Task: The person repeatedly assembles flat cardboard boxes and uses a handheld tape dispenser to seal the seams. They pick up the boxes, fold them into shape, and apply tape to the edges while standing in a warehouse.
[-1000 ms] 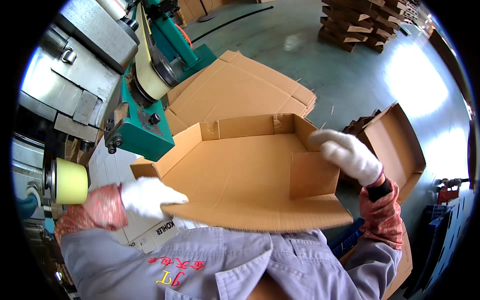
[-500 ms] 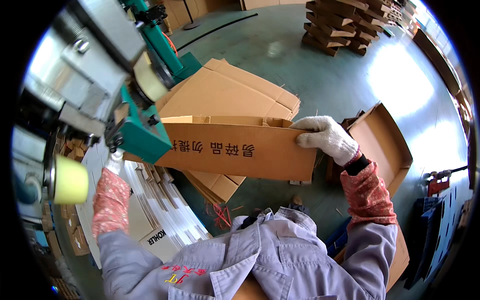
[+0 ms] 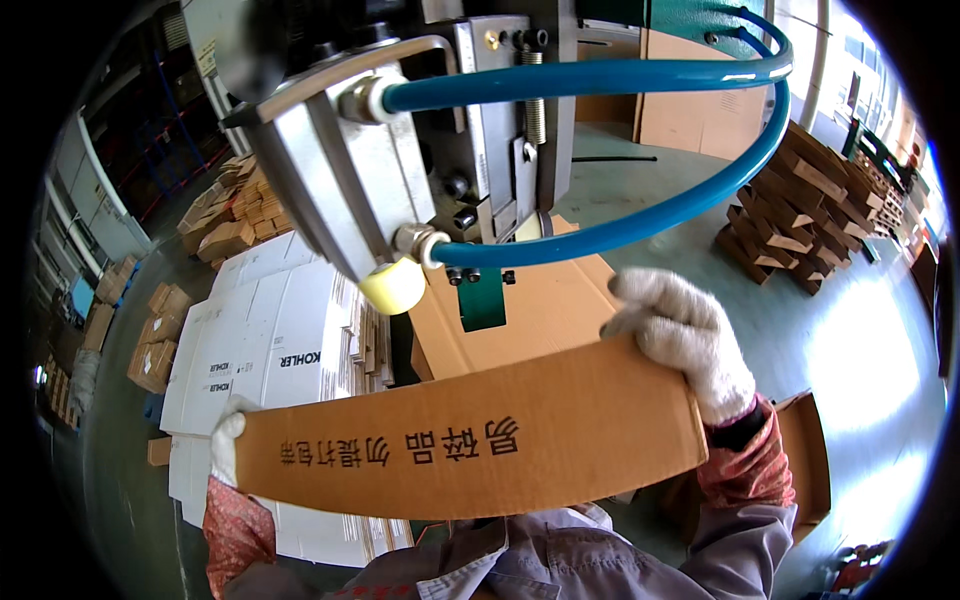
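Note:
A long brown cardboard box [image 3: 400, 455] with dark printing spans the front of the view, one broad side facing me. My left hand [image 3: 228, 440], in a white glove, is closed around its left end. At the upper right corner my gloved right hand [image 3: 695, 345] grips the box, its fingers bent near the top edge. The box's inside and the fingertips behind it are hidden. Just beyond the box hangs a metal machine head [image 3: 370, 170] with a pale yellow roller [image 3: 393, 287] and a green bracket [image 3: 483, 300].
Blue hoses [image 3: 620, 78] loop from the machine toward the right. Flat brown cardboard [image 3: 560, 300] lies behind the box. White flattened cartons [image 3: 250, 330] are stacked at left. Brown trays [image 3: 800, 205] stand piled at far right; an open cardboard tray [image 3: 808, 450] sits beside my right arm.
My view has swung, and the machine now fills the upper middle. The box has come away from under the green bracket, nearer to me, with its left end and my left hand in plain sight.

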The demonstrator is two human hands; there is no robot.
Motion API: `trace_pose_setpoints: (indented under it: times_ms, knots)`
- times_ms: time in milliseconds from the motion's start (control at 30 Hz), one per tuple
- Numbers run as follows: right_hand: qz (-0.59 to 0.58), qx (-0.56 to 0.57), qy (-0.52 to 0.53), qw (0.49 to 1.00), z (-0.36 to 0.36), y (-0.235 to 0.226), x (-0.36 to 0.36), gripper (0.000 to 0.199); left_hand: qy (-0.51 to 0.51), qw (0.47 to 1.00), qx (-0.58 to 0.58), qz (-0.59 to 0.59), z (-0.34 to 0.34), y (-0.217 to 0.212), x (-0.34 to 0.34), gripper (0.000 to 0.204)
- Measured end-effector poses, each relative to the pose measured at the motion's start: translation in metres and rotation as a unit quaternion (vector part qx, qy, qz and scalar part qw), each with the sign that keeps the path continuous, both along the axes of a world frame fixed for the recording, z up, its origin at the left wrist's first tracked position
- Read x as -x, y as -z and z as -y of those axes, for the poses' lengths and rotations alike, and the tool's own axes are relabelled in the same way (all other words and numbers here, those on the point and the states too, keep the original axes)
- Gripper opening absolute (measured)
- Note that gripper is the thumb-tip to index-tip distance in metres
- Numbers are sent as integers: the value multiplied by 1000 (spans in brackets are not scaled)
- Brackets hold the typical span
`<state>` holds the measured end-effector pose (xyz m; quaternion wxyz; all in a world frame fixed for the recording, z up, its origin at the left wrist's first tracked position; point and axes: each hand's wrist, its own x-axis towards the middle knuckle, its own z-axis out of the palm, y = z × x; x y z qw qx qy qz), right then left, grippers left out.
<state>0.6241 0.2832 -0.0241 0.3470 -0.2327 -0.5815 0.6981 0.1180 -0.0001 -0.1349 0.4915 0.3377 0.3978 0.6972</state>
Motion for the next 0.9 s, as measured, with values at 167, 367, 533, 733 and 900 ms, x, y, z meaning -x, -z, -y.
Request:
trace_pose_setpoints:
  times_ms: [167,367,533,733,900]
  knots:
    - [-138,-24,-33,990,-39,-16,54,37,-163,985,48,-25,16,-110,-39,19]
    - [-177,-86,87,977,-58,-9,85,34,-24,987,-51,-149,-13,-175,22,17]
    - [-183,-191,217,940,-92,7,120,15,-105,981,-8,-162,-72,-178,74,17]
    - [-241,-164,245,925,-88,0,139,41,-23,978,6,-209,-124,-181,117,18]
    - [-222,-178,238,928,-73,-3,140,54,-41,979,2,-202,-141,-163,150,24]
